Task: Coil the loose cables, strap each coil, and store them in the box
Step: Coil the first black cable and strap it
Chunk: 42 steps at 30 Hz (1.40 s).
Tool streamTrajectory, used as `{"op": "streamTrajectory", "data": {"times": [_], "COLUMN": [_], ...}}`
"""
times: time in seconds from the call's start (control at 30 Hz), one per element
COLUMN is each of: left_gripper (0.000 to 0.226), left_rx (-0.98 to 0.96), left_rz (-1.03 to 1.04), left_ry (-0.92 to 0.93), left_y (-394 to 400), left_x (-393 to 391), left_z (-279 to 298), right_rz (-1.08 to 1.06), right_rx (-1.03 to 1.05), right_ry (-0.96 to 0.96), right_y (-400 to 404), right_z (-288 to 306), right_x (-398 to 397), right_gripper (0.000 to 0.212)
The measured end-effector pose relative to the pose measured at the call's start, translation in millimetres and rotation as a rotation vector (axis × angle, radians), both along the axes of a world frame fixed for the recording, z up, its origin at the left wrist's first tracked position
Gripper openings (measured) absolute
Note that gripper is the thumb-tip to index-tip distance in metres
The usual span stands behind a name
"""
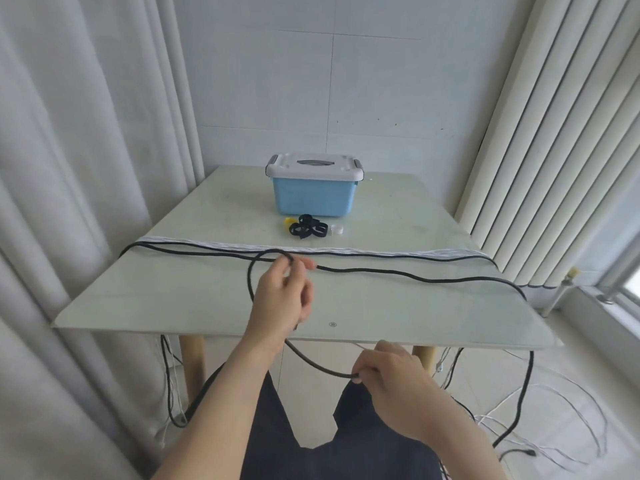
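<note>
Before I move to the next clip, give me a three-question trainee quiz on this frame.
1. True or false: the box has its lid on.
2. Which cable does the left hand pinch: A) white cable B) black cable C) neither?
3. Fill in: the straps lie just in front of the ____.

Key: 1 true. 2 B; the right hand grips the same cable below the table edge. 3 box.

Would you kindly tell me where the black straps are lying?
In the head view, the black straps lie mid-table, just before the blue box, between a yellow item and a clear roll.
</note>
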<state>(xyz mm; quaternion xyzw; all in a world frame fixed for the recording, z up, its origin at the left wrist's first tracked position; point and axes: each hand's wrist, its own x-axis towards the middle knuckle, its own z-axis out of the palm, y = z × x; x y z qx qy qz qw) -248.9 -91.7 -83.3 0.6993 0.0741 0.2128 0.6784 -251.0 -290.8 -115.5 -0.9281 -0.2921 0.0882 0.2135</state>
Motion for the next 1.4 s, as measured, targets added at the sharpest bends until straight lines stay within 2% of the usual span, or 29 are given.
{"op": "streamTrajectory", "data": {"times": [0.13, 0.17, 0.33, 0.43, 0.5, 0.6, 0.67, 0.7, 0.77, 0.87, 0.93, 1.07, 1.17, 1.23, 1.3, 1.33, 1.4], "left_gripper": [0.028, 0.028, 0.03, 0.05, 0.056, 0.041, 0.033, 0.031, 0.031, 0.039, 0.046, 0.041, 0.059, 0.059, 0.052, 0.05, 0.049], "left_rx": [0.379, 0.425, 0.229, 0.205, 0.015, -0.464, -0.663, -0.659, -0.49, -0.227, -0.103, -0.011, 0.063, 0.067, -0.033, -0.082, -0.088], "left_rz": [-0.265, -0.302, -0.435, -0.513, -0.506, -0.369, -0.307, -0.291, -0.343, -0.663, -0.77, -0.785, -0.886, -0.946, -1.068, -1.134, -1.169], "left_ry": [0.265, 0.298, 0.347, 0.363, 0.33, 0.218, 0.153, 0.149, 0.194, 0.289, 0.287, 0.319, 0.372, 0.377, 0.373, 0.375, 0.388], "left_y": [-4.6, -7.7, -21.7, -28.2, -34.5, -41.8, -42.3, -40.5, -35.3, -29.1, -26.5, -15.7, -17.4, -22.8, -27.4, -28.7, -28.7], "left_x": [-1.4, -0.8, 3.8, 2.3, 1.4, 4.4, 7.2, 7.4, 3.4, -9.8, -15.2, -20.8, -24.0, -25.0, -25.5, -25.8, -26.3], "left_z": [-6.4, -6.0, 2.2, 4.2, 3.5, 1.2, -1.8, -5.2, -7.9, -3.9, 0.2, 5.4, 15.8, 23.2, 24.6, 23.2, 17.4], "right_rz": [0.021, 0.034, 0.114, 0.172, 0.205, 0.225, 0.253, 0.267, 0.258, 0.147, 0.079, -0.035, -0.054, 0.003, 0.084, 0.12, 0.12], "right_rx": [0.252, 0.29, 0.319, 0.447, 0.476, 0.446, 0.449, 0.465, 0.511, 0.52, 0.468, 0.462, 0.541, 0.71, 0.917, 0.982, 1.024], "right_ry": [-0.097, -0.096, -0.089, 0.019, 0.11, 0.171, 0.193, 0.194, 0.159, 0.064, 0.014, -0.066, -0.119, -0.014, 0.173, 0.248, 0.279], "right_y": [-2.7, -4.0, -7.0, -6.1, -5.3, -5.6, -6.6, -7.0, -5.9, -2.9, -2.2, -7.0, -2.5, 3.3, 7.8, 10.1, 14.9], "right_z": [12.8, 18.3, 47.2, 57.9, 60.9, 57.5, 54.8, 53.5, 53.1, 52.2, 50.2, 44.3, 35.1, 27.6, 23.9, 23.6, 22.2], "right_x": [4.6, 7.0, 14.9, 16.5, 15.8, 14.6, 11.6, 10.8, 10.9, 14.8, 16.9, 23.2, 29.4, 30.4, 27.4, 24.8, 21.7], "right_gripper": [0.015, 0.014, 0.021, 0.033, 0.036, 0.026, 0.027, 0.027, 0.03, 0.041, 0.043, 0.045, 0.036, 0.045, 0.049, 0.05, 0.061]}}
